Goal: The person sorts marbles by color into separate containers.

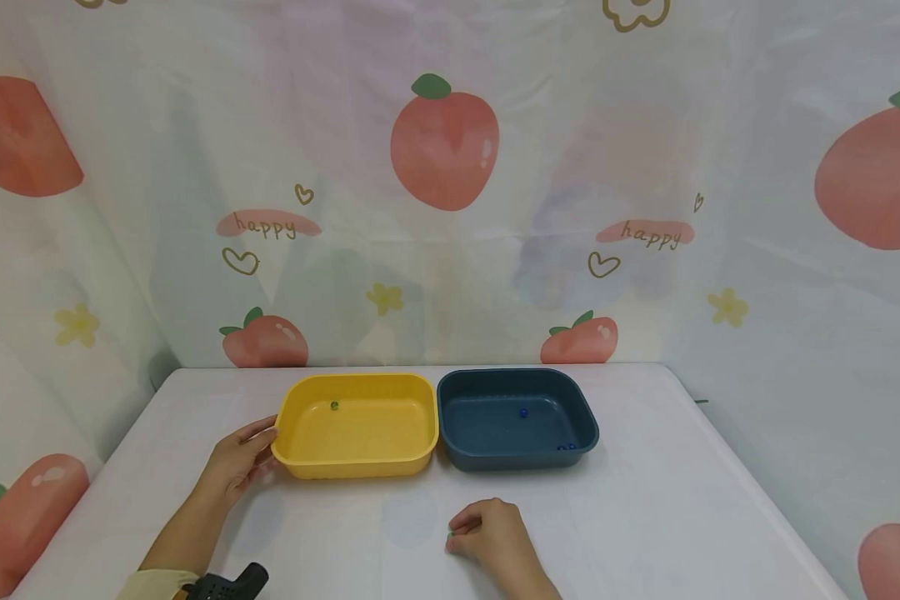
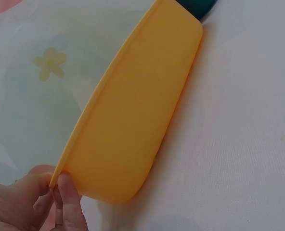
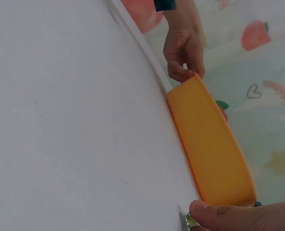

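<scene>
My left hand (image 1: pixel 236 458) pinches the left rim of a yellow plastic basin (image 1: pixel 356 470); in the left wrist view the thumb lies outside its wall and the fingers are over the rim. A green marble (image 1: pixel 334 406) lies inside that basin. Nearer the front, my right hand (image 1: pixel 495 533) is over the table and pinches another greenish glass marble (image 3: pixel 191 221) between thumb and fingers, mostly covered by them. Right beside the yellow basin stands a dark blue basin (image 1: pixel 495 460). It holds a blue marble (image 1: pixel 523 413) and a few more at its front right corner.
Both basins stand towards the back of a white-covered table (image 1: pixel 682 500). Behind and at the sides hangs a pale cloth (image 1: pixel 450 275) printed with peaches, hearts and flowers. A black device (image 1: pixel 228 583) sits at the left wrist, by a light sleeve.
</scene>
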The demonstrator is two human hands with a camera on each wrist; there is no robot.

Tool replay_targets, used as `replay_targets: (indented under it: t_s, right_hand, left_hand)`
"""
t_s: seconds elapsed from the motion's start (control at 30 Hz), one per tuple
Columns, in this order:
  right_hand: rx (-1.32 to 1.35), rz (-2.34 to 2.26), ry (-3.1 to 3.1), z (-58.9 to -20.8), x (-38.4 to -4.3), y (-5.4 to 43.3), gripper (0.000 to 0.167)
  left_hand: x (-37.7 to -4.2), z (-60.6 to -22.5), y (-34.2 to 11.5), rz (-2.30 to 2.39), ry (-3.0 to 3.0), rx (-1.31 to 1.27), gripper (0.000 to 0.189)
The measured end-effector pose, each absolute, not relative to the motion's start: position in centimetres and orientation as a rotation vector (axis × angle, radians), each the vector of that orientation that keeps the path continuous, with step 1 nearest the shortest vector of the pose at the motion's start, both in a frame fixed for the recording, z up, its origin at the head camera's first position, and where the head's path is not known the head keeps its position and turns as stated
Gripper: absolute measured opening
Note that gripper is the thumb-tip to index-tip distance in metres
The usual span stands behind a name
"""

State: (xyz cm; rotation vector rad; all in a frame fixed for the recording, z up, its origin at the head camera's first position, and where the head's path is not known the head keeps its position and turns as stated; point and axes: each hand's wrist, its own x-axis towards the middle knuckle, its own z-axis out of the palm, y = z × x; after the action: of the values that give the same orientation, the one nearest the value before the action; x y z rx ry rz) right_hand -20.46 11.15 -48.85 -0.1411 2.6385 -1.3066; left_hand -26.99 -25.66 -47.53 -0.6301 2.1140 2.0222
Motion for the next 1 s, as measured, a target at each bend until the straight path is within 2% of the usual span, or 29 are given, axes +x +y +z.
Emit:
replay_targets:
  t_s: [1.0]
  right_hand:
    - [-0.142,-1.369,2.528,-48.51,-20.74,11.82,0.006]
  left_hand:
    - [-26.96,-47.52,-25.74,2.059,2.085,-0.616,0.057]
